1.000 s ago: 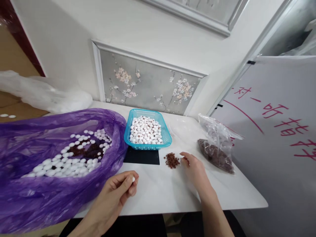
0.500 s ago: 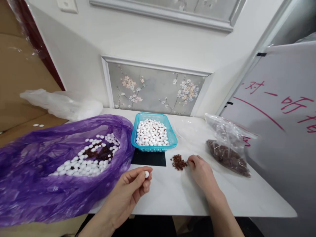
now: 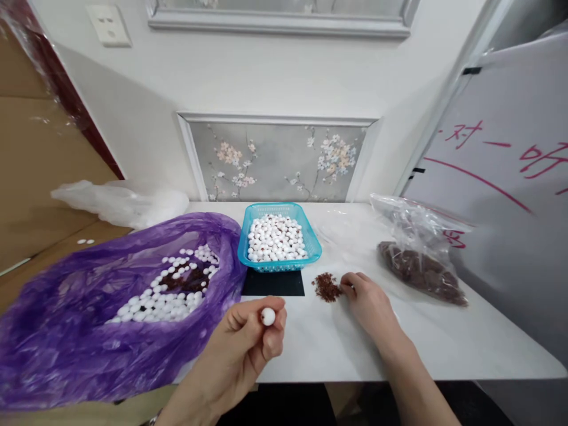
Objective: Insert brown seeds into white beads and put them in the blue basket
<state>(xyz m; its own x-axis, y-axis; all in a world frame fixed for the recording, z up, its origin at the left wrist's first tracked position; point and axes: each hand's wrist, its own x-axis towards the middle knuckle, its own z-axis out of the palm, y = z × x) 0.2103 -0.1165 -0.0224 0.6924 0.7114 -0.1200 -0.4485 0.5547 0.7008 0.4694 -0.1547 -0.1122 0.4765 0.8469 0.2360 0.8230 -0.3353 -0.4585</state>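
**Hands at a white table, one bead held, one pinch of brown bits**

Head view only.

Left hand [image 3: 248, 343]: raised over the front edge of the table [image 3: 319, 349], fingers curled in, thumb and forefinger closed on a single white bead [image 3: 268, 316]. Bead sits at the fingertips, clear of the tabletop, just in front of the black mat [image 3: 273, 284].

Right hand [image 3: 370, 305]: lying on the table right of centre, fingers drawn together narrowly, tips touching the right side of a small heap of reddish-brown bits [image 3: 327, 287]. Whether anything is pinched between the fingertips cannot be told.

Heap lies on the bare tabletop, just right of the black mat, near the middle of the table.

Blue basket [image 3: 310, 251]: stands on the far part of the mat, toward the back edge, filled with white beads, a few dark specks among them.

Purple bag [image 3: 66, 331]: spread open over the table's left end, hanging past its left and front edges. Inside, a layer of white beads around a dark brown patch.

Clear bag [image 3: 419, 260]: on the right side of the table, well apart from the heap, mouth open and crumpled upward, brown material in its lower part.

Behind the purple bag, past the table's left back corner, a crumpled white plastic sheet [image 3: 119, 201]. Whiteboard [image 3: 501, 195] with red writing stands along the table's right edge.
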